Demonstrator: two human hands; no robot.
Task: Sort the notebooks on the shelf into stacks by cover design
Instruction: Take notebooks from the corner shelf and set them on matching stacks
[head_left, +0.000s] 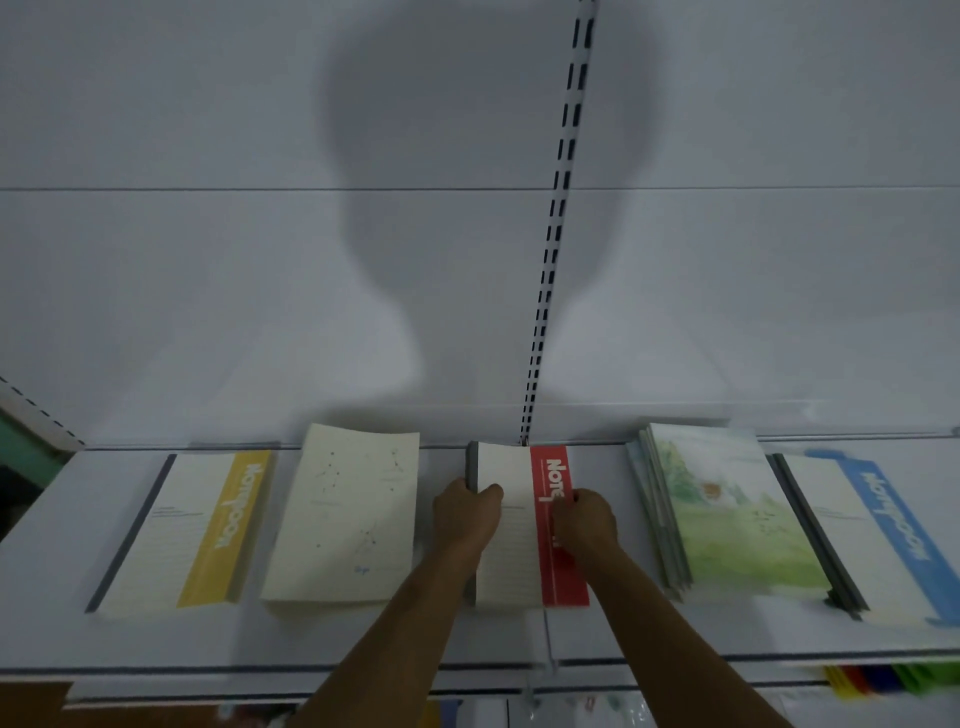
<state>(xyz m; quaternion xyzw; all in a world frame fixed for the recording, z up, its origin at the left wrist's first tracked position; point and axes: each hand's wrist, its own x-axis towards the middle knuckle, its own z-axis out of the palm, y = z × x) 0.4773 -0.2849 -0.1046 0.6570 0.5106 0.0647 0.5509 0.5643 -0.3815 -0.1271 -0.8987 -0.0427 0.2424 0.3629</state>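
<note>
Five notebook piles lie in a row on the white shelf (441, 639). From the left: a yellow-banded notebook (192, 530), a cream constellation-cover stack (345, 519), a red-banded notebook (524, 525), a fanned stack with green landscape covers (727, 514), and a blue-banded stack (878, 535). My left hand (465, 512) grips the grey spine edge of the red-banded notebook, thumb on its cover. My right hand (584, 522) holds the same notebook's right edge, fingers over the red band.
A white back panel (260, 260) rises behind the shelf, split by a slotted upright (553, 234). Colourful items (883, 680) sit on a lower level at the bottom right. A brown surface shows at the bottom left.
</note>
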